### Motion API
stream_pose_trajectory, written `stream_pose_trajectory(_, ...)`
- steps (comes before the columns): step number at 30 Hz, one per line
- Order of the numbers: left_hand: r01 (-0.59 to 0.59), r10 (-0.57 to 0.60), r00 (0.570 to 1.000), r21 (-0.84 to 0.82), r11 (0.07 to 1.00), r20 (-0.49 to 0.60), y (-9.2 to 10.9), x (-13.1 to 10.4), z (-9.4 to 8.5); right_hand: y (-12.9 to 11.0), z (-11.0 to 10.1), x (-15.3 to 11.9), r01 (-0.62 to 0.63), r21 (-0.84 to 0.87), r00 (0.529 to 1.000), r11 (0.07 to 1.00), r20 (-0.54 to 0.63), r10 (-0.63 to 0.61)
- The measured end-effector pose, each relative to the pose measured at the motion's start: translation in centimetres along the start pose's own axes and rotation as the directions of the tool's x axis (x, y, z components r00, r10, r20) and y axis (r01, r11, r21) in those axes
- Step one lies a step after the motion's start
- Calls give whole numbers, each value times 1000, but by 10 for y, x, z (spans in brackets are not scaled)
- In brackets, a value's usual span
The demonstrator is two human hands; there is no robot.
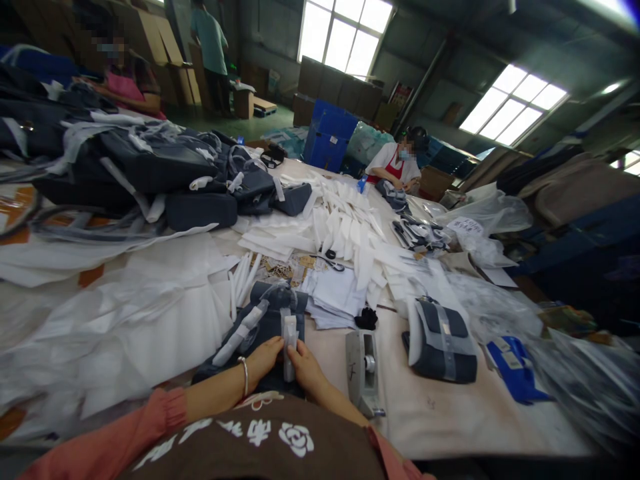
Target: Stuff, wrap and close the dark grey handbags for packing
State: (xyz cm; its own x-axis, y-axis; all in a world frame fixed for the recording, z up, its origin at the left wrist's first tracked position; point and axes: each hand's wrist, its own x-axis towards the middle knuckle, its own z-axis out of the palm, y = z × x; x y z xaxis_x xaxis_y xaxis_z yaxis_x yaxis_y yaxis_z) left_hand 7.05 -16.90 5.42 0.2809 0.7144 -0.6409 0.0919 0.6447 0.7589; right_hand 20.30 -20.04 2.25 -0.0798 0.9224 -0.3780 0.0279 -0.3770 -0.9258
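A dark blue bag (277, 300) lies on the table right before me, partly hidden by my arms. One of its straps is wrapped in white material (245, 328) and slants across the bag's left side. Between my hands stands another white-wrapped strap (290, 337). My left hand (267, 357) closes its fingers on the left edge of this strap, about midway down. From the other side my right hand (307, 367) pinches the same strap, thumb uppermost. The fingertips of both hands are partly hidden.
Grey tape dispenser (361, 370) to the right, then a dark blue folded bag (443, 340) and a blue dispenser (515, 370). White sheets (335, 293) and scissors (330, 262) lie ahead. Dark bags (150, 160) are heaped at left. A co-worker (395, 163) works across the table.
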Motion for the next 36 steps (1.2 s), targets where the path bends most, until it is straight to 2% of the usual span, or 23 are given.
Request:
stream_pose_trajectory(6,-133,133,988,-5,991,83,-15,17,-2,-2,5,0,-27,103,998,994,-45,32)
stream_pose_trajectory(9,-132,133,988,-26,991,75,-16,21,0,-3,7,0,-43,219,998,975,-32,51)
stream_pose_trajectory(11,-102,104,993,-41,994,46,-11,16,3,-4,7,0,-32,238,999,971,-29,40)
stream_pose_trajectory(14,-47,46,999,-40,998,-18,2,3,10,-6,6,-1,11,150,997,989,-72,0)
stream_pose_trajectory(17,-42,39,997,-39,998,-65,10,-9,17,-9,4,-4,37,22,988,999,-148,-33)
stream_pose_trajectory(21,-84,79,993,-57,995,-89,7,-9,23,-11,3,-7,33,-19,984,999,-177,-36)
stream_pose_trajectory(26,-147,137,979,-59,987,-150,-3,1,29,-10,3,-6,45,-25,991,999,-128,-48)
stream_pose_trajectory(31,-154,150,960,1,988,-237,-5,0,33,-6,0,-2,76,-42,996,996,-45,-78)
stream_pose_trajectory(36,-150,145,948,5,989,-282,-7,0,37,-3,-9,-1,116,-152,993,982,42,-111)
